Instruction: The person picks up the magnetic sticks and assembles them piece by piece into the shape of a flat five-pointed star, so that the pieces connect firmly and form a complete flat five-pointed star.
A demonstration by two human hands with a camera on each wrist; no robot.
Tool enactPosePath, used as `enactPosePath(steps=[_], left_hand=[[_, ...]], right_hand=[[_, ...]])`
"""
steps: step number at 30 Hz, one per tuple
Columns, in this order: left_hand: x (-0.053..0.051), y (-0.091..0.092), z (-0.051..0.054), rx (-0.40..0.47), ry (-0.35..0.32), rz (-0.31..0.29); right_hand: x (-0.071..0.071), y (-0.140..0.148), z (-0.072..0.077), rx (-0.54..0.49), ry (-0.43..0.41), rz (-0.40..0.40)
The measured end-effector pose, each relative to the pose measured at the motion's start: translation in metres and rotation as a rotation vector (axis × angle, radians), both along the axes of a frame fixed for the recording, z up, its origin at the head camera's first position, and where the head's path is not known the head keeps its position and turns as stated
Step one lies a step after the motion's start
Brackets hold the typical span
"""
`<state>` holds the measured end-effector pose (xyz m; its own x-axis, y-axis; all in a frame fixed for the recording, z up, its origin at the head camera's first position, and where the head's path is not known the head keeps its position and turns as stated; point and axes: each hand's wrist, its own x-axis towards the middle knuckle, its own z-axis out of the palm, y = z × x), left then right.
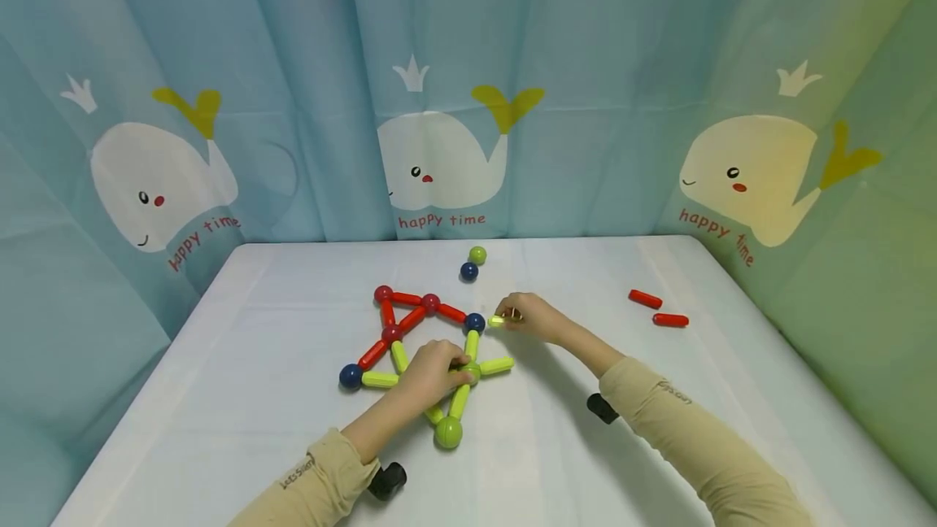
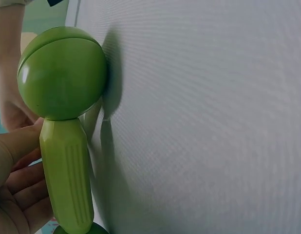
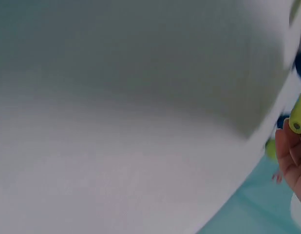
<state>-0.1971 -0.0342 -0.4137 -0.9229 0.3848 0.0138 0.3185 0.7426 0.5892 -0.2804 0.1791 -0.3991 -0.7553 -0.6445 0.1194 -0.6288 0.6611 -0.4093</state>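
Observation:
My left hand (image 1: 432,376) pinches a green ball (image 1: 472,373) in a flat frame of magnetic rods and balls; the fingers cover part of the joint. From that ball a yellow-green rod (image 1: 498,365) sticks out to the right, its far end free. In the left wrist view a large green ball (image 2: 63,73) and its ribbed rod (image 2: 67,175) stand before the fingers. My right hand (image 1: 533,317) pinches another yellow-green rod (image 1: 496,321), its tip just right of the frame's dark blue ball (image 1: 475,323). The right wrist view shows that rod's end (image 3: 297,122) at the fingertips.
Red rods (image 1: 411,319) form a triangle at the frame's far left, joined by red balls (image 1: 384,294). A loose green ball (image 1: 478,255) and a dark blue ball (image 1: 469,272) lie behind. Two red rods (image 1: 645,299) lie right on the white table (image 1: 293,315). A whale-print curtain (image 1: 315,104) surrounds it.

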Motion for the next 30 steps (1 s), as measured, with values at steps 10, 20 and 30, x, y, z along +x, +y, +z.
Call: enactPosePath(steps=[10,20,30], left_hand=[[0.005,0.000,0.002,-0.020,0.031,0.013],[0.007,0.006,0.003,-0.063,0.070,0.056],[0.003,0.006,0.006,-0.075,0.061,0.048]], right_hand=[[0.001,-0.026,-0.003,-0.011,-0.079,-0.007],[-0.005,-0.031,-0.003,-0.007,-0.181,-0.013],[-0.006,-0.027,-0.004,0.006,-0.208,0.003]])
